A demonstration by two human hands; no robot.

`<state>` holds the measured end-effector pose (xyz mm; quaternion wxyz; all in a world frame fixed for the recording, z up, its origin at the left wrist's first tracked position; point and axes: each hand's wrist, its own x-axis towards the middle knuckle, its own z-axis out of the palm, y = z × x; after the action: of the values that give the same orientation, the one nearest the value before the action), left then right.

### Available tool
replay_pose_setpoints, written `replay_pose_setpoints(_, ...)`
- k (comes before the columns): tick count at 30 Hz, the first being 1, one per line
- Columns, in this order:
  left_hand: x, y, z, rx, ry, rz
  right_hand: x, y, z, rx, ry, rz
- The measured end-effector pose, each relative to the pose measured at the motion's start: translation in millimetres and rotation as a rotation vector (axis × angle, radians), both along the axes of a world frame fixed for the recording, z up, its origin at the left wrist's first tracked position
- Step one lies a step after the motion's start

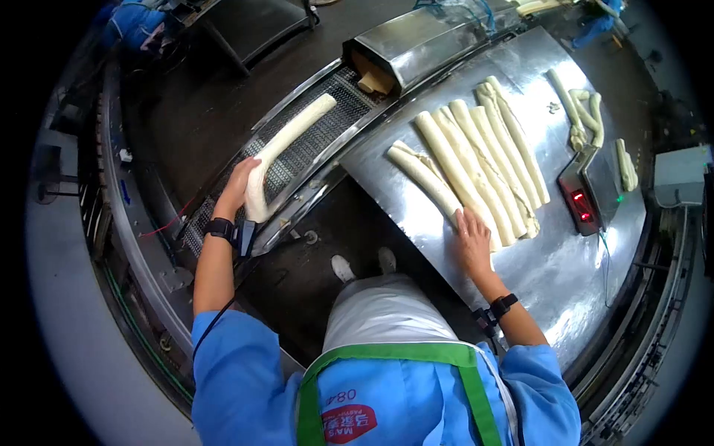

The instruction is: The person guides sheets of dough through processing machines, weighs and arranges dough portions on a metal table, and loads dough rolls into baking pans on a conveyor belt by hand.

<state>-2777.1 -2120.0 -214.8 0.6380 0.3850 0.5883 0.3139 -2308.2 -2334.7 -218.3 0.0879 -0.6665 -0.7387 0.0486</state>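
A long, pale dough roll [286, 141] lies at a slant on the mesh conveyor, its near end bent. My left hand [239, 182] grips it from the left side near that bend, with the fingertips partly hidden. On the metal table, several more dough rolls [457, 160] lie side by side. My right hand [473, 236] is on the near end of the leftmost roll [425, 178], its fingers curled over the dough. Some of these rolls show open seams and ragged ends.
The mesh conveyor [316, 130] runs into a metal hood [416, 48]. On the steel table [401, 204], a scale with a red display [581, 207] carries dough strips [584, 119]; a short dough piece [626, 165] lies beyond it. Blue-clothed people [134, 26] are in the background.
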Motion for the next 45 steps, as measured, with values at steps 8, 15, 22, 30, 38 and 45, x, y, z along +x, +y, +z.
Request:
replay_pose_setpoints(8,127.1,-36.9,51.7,-0.094,-0.456,-0.05,-2.9,36.9,8.4,-0.001,0.072,-0.088)
replay_pose_setpoints(15,279.6,-71.0,100.5,0.179,-0.617,-0.345,-16.4,74.8,88.0,-0.474,1.42,0.1)
replay_pose_setpoints(22,383.8,-44.0,118.4,0.446,-0.589,-0.487,54.0,104.7,128.8,-0.014,1.076,0.055)
replay_pose_setpoints(30,384.8,15.7,42.4,1.05,0.214,-0.586,177.1,70.5,87.7,0.094,0.309,-0.406)
replay_pose_setpoints(38,186.7,36.4,-41.3,0.628,1.333,-0.259,211.5,48.5,12.9,-0.125,0.159,-0.595)
replay_pose_setpoints(45,160.0,54.0,-22.9,0.522,1.431,-0.226,181.0,126.3,-4.9,0.197,-0.322,-0.339)
